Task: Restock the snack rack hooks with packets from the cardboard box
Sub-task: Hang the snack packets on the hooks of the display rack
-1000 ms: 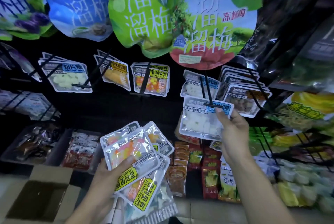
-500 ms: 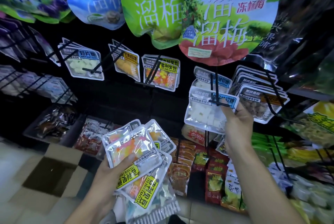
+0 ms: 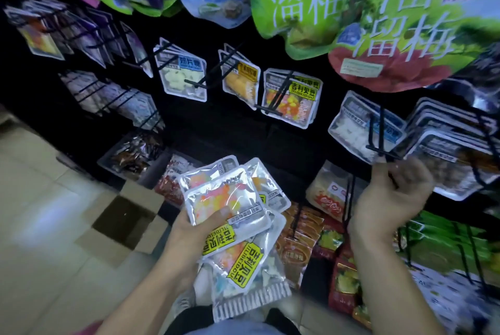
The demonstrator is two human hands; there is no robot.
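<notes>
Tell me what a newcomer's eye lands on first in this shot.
First, the fan of clear packets with yellow labels that the left hand grips at centre bottom. Next, the big green plum bags hanging across the top, with the row of small packets on black hooks below them. The right hand hangs empty, fingers loosely curled, under the blue-labelled packets at right, and the open cardboard box sits on the floor at lower left.

The left hand (image 3: 189, 229) is raised palm-up, its thumb pressed down in a firm grip. The right hand (image 3: 389, 199) hangs empty, palm toward the camera, fingers loosely curled.
</notes>
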